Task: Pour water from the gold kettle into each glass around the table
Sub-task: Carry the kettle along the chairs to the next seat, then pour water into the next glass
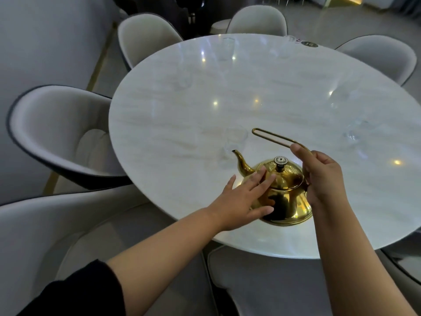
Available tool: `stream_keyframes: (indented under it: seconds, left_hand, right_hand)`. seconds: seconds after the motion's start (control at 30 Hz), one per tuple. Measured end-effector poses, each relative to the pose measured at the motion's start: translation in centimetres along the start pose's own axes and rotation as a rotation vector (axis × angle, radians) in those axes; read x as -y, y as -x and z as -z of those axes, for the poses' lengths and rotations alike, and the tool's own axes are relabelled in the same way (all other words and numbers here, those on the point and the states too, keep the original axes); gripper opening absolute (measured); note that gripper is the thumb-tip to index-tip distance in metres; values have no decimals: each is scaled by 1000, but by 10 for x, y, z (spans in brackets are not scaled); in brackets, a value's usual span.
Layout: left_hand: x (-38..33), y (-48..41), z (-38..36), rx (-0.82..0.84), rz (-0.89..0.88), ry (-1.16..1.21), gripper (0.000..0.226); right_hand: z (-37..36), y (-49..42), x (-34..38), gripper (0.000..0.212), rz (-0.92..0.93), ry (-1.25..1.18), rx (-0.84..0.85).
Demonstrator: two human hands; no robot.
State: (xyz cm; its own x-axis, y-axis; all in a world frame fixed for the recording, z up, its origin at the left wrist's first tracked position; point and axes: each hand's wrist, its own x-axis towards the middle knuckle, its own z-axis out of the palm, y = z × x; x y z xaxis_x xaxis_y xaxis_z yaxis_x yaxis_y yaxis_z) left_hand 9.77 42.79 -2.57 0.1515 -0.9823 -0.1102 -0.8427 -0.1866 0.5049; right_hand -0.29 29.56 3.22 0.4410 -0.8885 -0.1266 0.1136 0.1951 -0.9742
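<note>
Right hand (323, 176) gripping gold kettle (284, 197) handle, left hand (246, 197) against its side

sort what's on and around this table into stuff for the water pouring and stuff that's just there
For the job: gold kettle, nearest glass by its spout, glass on the right, far glass.

Just there: chairs, small dark item at the table's far edge.

A round white marble-topped table (262, 92) fills the centre of the frame, ringed by cream upholstered shell chairs with dark edging (57, 135). Grey floor (337, 21) lies at upper right, ceiling lights glinting on the tabletop.
</note>
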Motion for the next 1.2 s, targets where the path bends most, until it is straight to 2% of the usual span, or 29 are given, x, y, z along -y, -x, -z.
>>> stream_keyframes:
  seconds: [0.33,0.47,0.83,1.0,1.2]
  left_hand:
    - [27,-56,25,27,-21,9,68]
    - [30,-66,27,10,-22,45,70]
    - [43,-75,24,-18,-38,174,66]
    - [41,-76,24,-19,-42,222,65]
    - [40,-77,23,-5,-37,278,62]
  right_hand:
    - [-22,-58,10,58,39,119,-28]
    - [-33,-70,17,58,90,242,-26]
    - [-51,-90,17,53,195,467,23]
    - [-53,-94,19,58,215,508,18]
    - [-54,-94,20,53,233,568,36]
